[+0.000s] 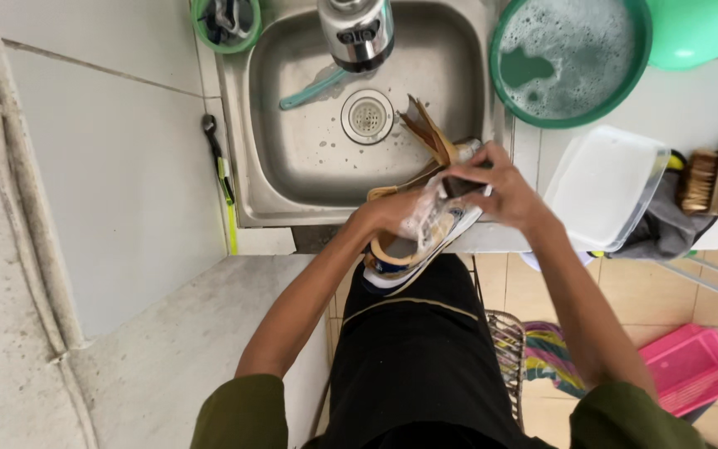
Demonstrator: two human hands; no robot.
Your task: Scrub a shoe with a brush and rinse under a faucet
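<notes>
A tan and white sneaker (413, 241) with a white sole is held over the front right edge of the steel sink (292, 166). My left hand (388, 212) grips the shoe at its middle, its fingers covered in suds. My right hand (496, 187) closes around the toe end of the shoe, pressing something small and dark against it; what that is I cannot tell. A second tan shoe (425, 129) leans in the sink just behind.
A tap (357, 33) hangs over the drain (367, 115); a teal brush handle (309, 91) lies in the sink. A green basin of soapy water (571, 58), a clear lidded box (604, 187) and a scrub brush (704, 179) sit on the right. A pink basket (691, 366) is on the floor.
</notes>
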